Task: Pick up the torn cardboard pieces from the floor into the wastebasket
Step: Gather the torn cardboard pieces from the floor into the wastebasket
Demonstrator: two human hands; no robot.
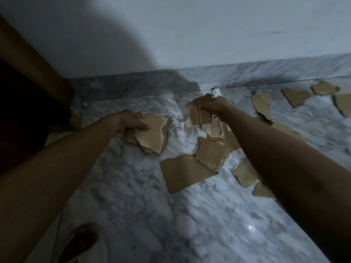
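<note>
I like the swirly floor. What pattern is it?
White marble floor with cloudy grey veins, clearest in the head view.

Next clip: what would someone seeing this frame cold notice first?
Two bare arms reach toward the wall, each hand gripping torn cardboard: the left hand holds a stack of pieces low over the marble floor, the right hand lifts a corrugated piece. More loose scraps lie scattered at centre and right along the baseboard. No wastebasket is in view.
</note>
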